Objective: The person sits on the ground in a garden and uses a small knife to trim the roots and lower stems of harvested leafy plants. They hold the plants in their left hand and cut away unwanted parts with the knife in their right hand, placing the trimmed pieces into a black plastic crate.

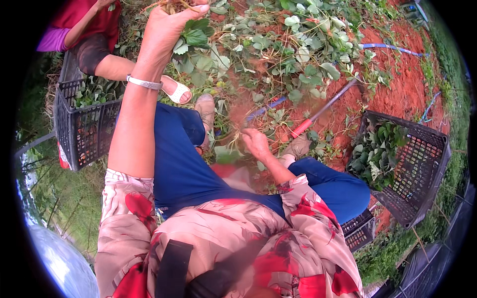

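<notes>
My left hand, a pale bracelet on its wrist, reaches to the top edge of the view. It grips a clump of strawberry plants by the brown roots, which the edge partly cuts off. Green leaves show just below that hand. Lower down, between my knees, my right hand pinches a single strawberry plant. Its fine reddish roots point upward and its blurred leaf hangs below. Ahead lies a heap of uprooted strawberry plants on red soil.
A red-handled tool lies near my right shoe, its far end among leaves. A tilted black crate with leafy plants stands right; another crate stands left. Beside that, a co-worker sits. Blue tape crosses the soil.
</notes>
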